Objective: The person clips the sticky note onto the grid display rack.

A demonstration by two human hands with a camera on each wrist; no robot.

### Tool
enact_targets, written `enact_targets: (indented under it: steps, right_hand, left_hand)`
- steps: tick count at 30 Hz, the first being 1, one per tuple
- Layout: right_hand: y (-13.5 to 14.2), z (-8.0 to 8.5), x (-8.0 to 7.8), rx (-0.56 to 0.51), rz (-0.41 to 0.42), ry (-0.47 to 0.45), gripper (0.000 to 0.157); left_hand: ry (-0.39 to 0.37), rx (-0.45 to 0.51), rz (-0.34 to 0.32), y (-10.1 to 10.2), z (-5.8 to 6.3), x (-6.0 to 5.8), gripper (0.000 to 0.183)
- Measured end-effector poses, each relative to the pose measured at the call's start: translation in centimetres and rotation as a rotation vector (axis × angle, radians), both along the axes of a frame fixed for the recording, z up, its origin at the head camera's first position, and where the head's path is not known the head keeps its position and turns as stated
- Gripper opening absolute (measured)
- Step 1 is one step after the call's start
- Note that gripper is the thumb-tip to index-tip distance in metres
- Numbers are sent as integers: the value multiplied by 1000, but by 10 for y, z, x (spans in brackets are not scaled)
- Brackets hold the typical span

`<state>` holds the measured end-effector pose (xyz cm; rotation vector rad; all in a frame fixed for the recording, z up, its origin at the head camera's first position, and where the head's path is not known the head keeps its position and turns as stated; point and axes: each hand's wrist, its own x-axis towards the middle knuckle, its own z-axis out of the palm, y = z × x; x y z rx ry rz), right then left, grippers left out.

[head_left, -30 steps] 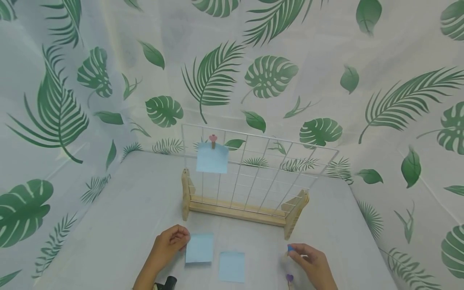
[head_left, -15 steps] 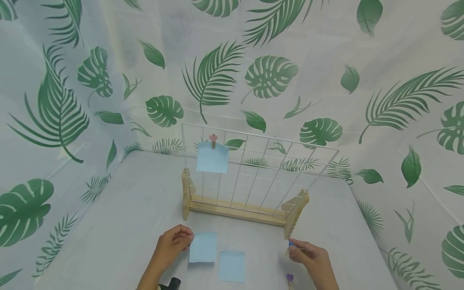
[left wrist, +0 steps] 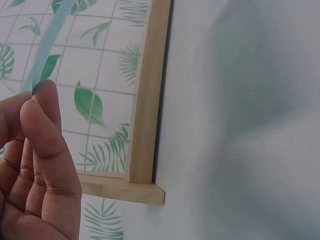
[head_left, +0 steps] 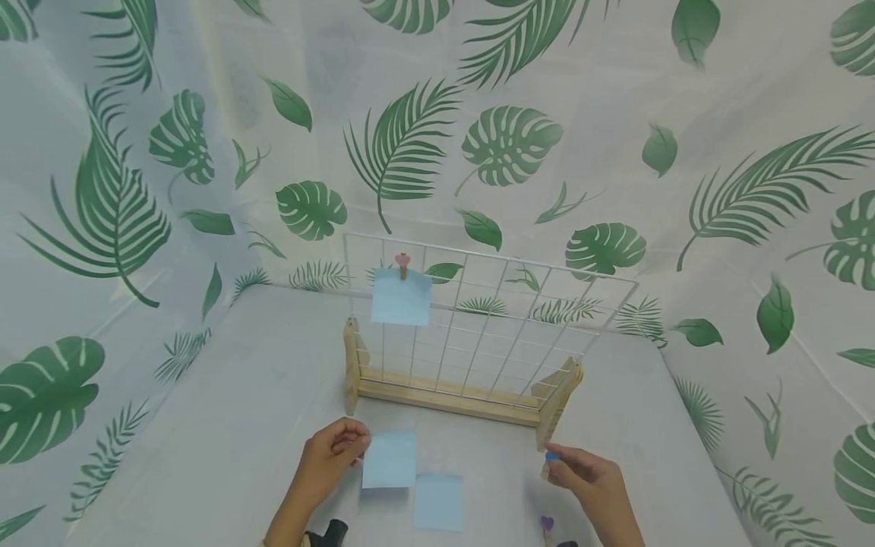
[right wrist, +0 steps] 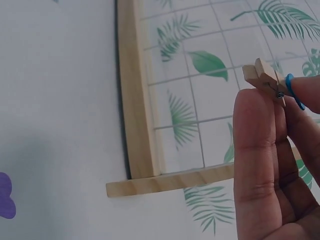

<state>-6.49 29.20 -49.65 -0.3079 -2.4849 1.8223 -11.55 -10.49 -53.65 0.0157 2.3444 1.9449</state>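
Held note (head_left: 389, 460), second note (head_left: 438, 503) beside, rack (head_left: 447, 403) beyond

I saw a white surface bearing a wooden stand (head_left: 447, 403); nearer the camera, I made out one square blue note (head_left: 438, 503) lying flat and, well to its right, a purple-hearted clip (head_left: 547, 524).

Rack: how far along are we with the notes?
Done: one blue note hangs on the rack by a pink clip. In hand: the left hand pinches a second note, the right hand a blue-topped clip. Left, probably: hanging that, then the third note on the table, using the purple clip.
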Motion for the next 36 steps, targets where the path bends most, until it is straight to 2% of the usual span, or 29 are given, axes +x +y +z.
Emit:
enact_targets:
  steps: [6,13,20,36]
  right_hand:
    - [-4,4,0,-21,-3,-8,27]
    - [-8,7,-2,-30,23,28,23]
    - [-7,14,-7,7,56,60,19]
    - [-12,29,-18,17,112,170,17]
  left_hand:
    - [15,13,3,3,5,-1,6]
    - [40,28,8,6,12,-2,4]
    - [79,40,10,9,23,-3,6]
    - [101,86,4,13,43,-6,12]
